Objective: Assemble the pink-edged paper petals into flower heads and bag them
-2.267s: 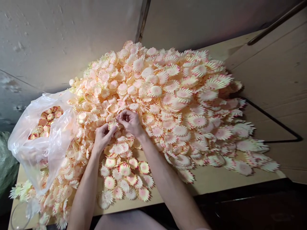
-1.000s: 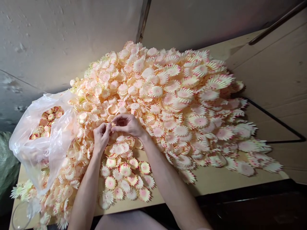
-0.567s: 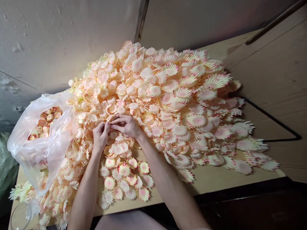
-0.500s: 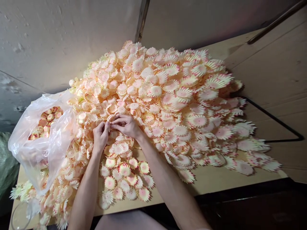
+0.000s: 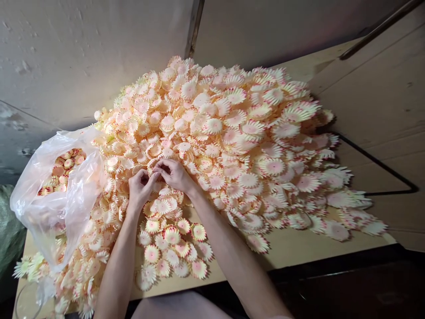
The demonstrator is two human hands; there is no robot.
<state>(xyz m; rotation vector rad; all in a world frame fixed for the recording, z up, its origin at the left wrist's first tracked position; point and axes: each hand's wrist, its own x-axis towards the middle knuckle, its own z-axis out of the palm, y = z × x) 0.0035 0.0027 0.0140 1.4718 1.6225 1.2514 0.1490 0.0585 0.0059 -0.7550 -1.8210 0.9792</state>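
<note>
Over heaped flowers (image 5: 212, 126), left hand (image 5: 140, 186) and right hand (image 5: 175, 176) are held fingertips together, seemingly for precision; whether anything is gripped cannot be told.

The tabletop (image 5: 292, 248) is being viewed forward and downward from a head-worn camera, at close range; the flower-shaped discs (image 5: 212, 126) are being framed centrally, the wall (image 5: 99, 53) behind them.

Left hand (image 5: 141, 186), right hand (image 5: 174, 176) bare; forearms (image 5: 229, 252) uncovered, slim, tapering.
</note>
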